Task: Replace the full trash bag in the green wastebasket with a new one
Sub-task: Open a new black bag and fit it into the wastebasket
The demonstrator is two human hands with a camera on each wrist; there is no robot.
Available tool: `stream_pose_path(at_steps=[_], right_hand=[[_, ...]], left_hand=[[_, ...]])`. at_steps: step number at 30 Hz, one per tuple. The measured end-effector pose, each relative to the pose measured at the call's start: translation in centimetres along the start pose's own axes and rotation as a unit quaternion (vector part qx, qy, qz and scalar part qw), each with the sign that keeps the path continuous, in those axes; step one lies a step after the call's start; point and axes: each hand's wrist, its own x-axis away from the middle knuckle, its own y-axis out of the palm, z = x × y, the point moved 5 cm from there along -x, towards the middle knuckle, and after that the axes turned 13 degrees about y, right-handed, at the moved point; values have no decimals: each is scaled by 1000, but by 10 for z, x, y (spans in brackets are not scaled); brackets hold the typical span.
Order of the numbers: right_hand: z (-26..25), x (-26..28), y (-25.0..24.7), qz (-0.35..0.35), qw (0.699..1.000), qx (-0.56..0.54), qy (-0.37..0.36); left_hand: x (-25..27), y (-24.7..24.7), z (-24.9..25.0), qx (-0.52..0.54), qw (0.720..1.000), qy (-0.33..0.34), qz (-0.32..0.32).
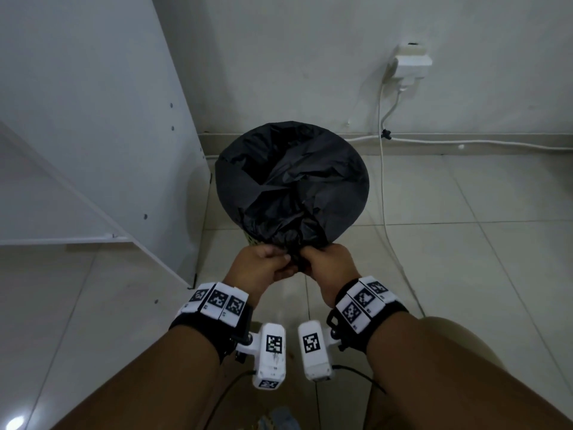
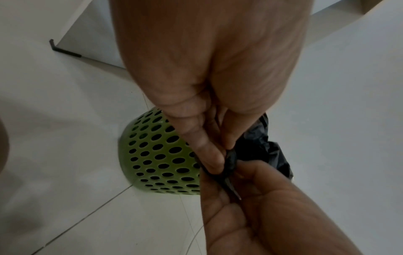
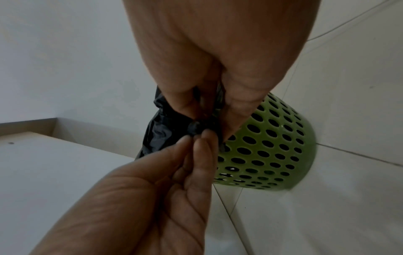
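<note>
Down by the green wastebasket (image 2: 157,155), which stands on the tiled floor (image 1: 465,259) just in front of the wall (image 1: 310,57), I have both hands at the near side of its rim. The black trash bag (image 1: 288,181) lines the basket, its edge folded out over the rim all around and its middle sagging in crumpled folds. At the near edge I have gathered a bunch of the plastic into a twisted wad. My left hand (image 1: 263,268) pinches that wad between thumb and curled fingers, and my right hand (image 1: 328,266) pinches it too, right against the left, so the two hands touch around the black plastic. The wrist views show the bunched plastic squeezed between my fingertips (image 3: 202,141), with the basket's perforated green wall just beyond them. To the left of the basket stands a white cabinet panel (image 1: 108,119). Behind the basket and to its right, a white wall socket (image 1: 409,63) holds a plug, and a white cable (image 1: 383,181) runs down to the floor.
</note>
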Motion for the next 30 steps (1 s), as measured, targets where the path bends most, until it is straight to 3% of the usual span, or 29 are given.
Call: stream_pose_path(at_steps=[3,6,12,16,19,21,24,27,30], right_hand=[[1,7,4,-52,998,-17,37],[2,11,4,-87,995,29,40],[3,9,-6,-81,995,52,20],[4,7,-12,3,999,25,23],[1,5,-15,50,998,11,20],[-1,7,-11,35,999,-27,18],[-1,9,-4,-3,998,-56,23],[4,6,-7,9,999,28,14],[3,12,-4,-12,996,85,22]], left_hand=[[0,4,2,53,998,14,-5],[-1,7,5,36,999,13,-7],[-5,-7,3,-143,989,36,24],[-3,1,-2,-100,994,31,33],[2,8,-5,-9,999,0,35],[5,7,-6,52,997,-23,53],[7,4,-7,49,996,-46,61],[7,0,-7,18,997,-59,53],[6,-1,-9,58,993,-74,74]])
